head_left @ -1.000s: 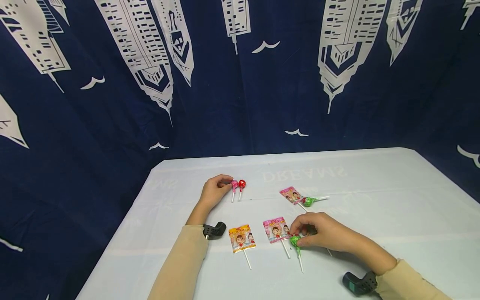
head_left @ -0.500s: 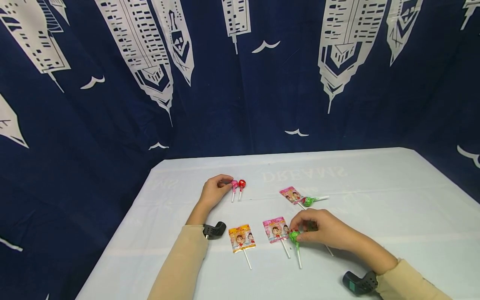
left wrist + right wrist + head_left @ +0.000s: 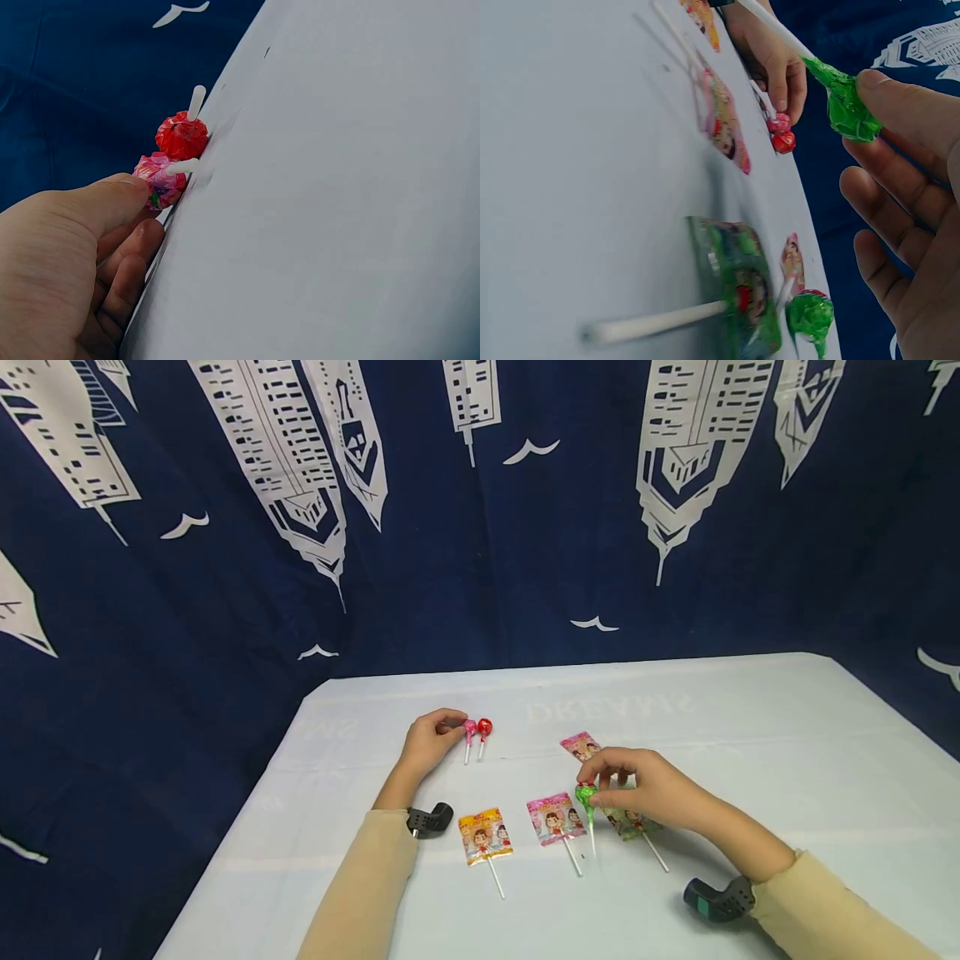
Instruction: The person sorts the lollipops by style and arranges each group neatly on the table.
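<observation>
My right hand [image 3: 656, 787] pinches a green-wrapped ball lollipop [image 3: 849, 111] between thumb and fingers. Its white stick points down toward me in the head view, and the right wrist view shows it raised off the table. At the far left of the table, my left hand [image 3: 431, 745] has thumb and finger on the head of a pink ball lollipop [image 3: 160, 178]. A red ball lollipop [image 3: 182, 136] lies right beside the pink one, touching it. Under my right hand is a flat green-packet lollipop [image 3: 632, 825], partly covered.
On the white table [image 3: 787, 760], an orange flat-packet lollipop [image 3: 485, 837] and a pink flat-packet lollipop [image 3: 555, 818] lie in front. Farther back is another pink packet [image 3: 579, 745]. A second green ball lollipop [image 3: 810, 313] lies near it. A dark blue printed cloth [image 3: 480, 568] hangs behind.
My right hand has lifted the green ball lollipop and carried it away from me, past the pink packet, uncovering part of the green packet. The left hand stays in place.
</observation>
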`<move>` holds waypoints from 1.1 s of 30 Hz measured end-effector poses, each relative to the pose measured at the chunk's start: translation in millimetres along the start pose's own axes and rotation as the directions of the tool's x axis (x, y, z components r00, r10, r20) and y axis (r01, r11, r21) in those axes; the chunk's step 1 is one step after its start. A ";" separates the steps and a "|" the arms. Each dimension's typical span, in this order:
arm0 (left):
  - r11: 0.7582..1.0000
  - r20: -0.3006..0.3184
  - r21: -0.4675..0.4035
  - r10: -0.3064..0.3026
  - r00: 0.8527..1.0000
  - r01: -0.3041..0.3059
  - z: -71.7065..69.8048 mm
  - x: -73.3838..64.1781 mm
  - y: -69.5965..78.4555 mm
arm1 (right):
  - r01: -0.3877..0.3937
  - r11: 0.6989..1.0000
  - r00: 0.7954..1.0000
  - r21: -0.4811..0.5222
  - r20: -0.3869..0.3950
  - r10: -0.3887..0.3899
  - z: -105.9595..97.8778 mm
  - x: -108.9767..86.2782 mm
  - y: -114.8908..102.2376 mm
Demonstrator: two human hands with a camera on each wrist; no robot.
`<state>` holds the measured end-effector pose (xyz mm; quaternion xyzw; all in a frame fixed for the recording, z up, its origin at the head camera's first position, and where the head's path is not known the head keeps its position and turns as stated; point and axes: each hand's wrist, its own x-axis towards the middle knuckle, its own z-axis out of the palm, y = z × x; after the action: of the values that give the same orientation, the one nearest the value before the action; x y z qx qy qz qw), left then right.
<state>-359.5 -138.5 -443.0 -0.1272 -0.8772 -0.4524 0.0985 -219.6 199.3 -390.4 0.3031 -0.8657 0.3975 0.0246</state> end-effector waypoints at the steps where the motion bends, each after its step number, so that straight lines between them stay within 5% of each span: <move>1: 1.000 0.001 -0.003 0.001 1.000 -0.001 -0.3 0.0 -0.1 | -0.010 1.000 1.000 0.000 -0.007 0.010 -1.3 3.5 0.0; 16: 1.000 0.003 0.001 0.001 1.000 -0.001 -1.5 -0.2 -1.4 | -0.154 0.971 0.987 0.183 -0.027 0.161 -9.5 57.2 -1.8; 33: 1.000 0.003 0.007 0.000 1.000 0.000 -1.4 1.2 -2.0 | -0.174 0.975 0.978 0.139 -0.087 0.187 15.5 103.1 3.0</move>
<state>-361.2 -140.6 -443.4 -0.1277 -0.8788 -0.4492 0.0978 -302.2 137.8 -373.8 0.2038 -0.8594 0.4687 0.0113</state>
